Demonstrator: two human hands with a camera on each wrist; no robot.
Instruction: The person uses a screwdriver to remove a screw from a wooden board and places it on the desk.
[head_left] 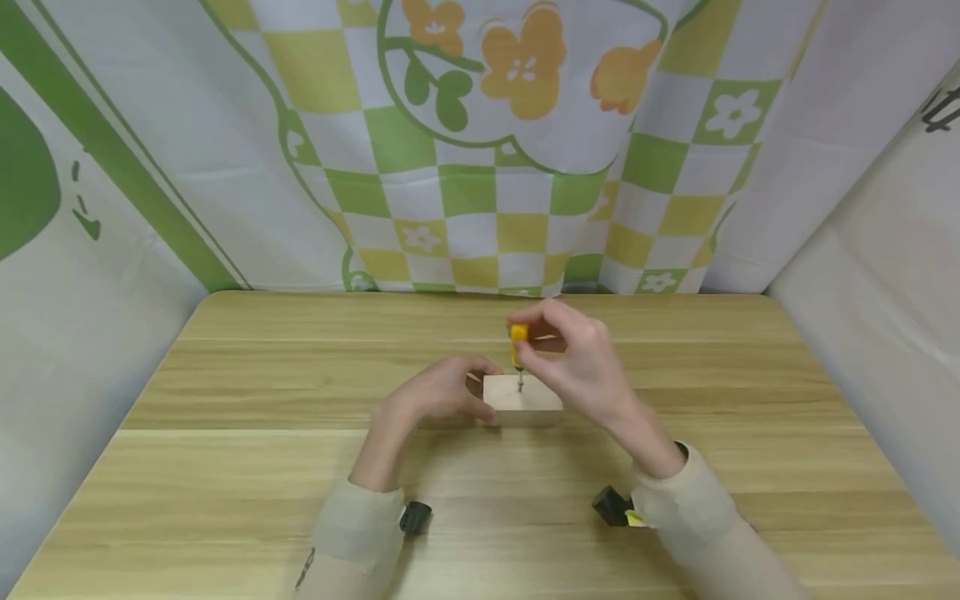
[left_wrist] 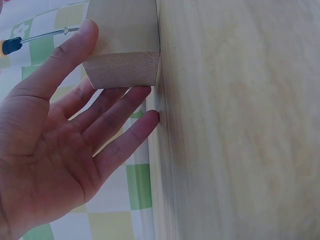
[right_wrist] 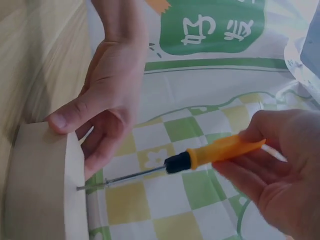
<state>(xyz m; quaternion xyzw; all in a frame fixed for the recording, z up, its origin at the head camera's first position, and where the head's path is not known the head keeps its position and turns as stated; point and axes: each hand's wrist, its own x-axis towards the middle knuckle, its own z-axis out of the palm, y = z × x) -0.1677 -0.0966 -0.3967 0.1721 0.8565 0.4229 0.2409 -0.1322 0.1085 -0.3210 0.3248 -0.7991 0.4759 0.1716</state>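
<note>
Screwdriver (right_wrist: pixel 227 151) set to a screw (right_wrist: pixel 94 186) in a wooden block (head_left: pixel 538 398) on the tabletop (head_left: pixel 480 517).
My left hand (head_left: pixel 438 390) reaches forward, bent inward at the wrist, and grips the block's left end, thumb on the near side, fingers partly spread behind. My right hand (head_left: pixel 581 360) is raised above the block, thumb and fingers pinching the screwdriver's yellow handle, its shaft pointing down. The tip meets the head of the screw, which stands upright from the top face with part of its shank showing. The block is pale, rectangular and flat-topped, directly in front of me.
</note>
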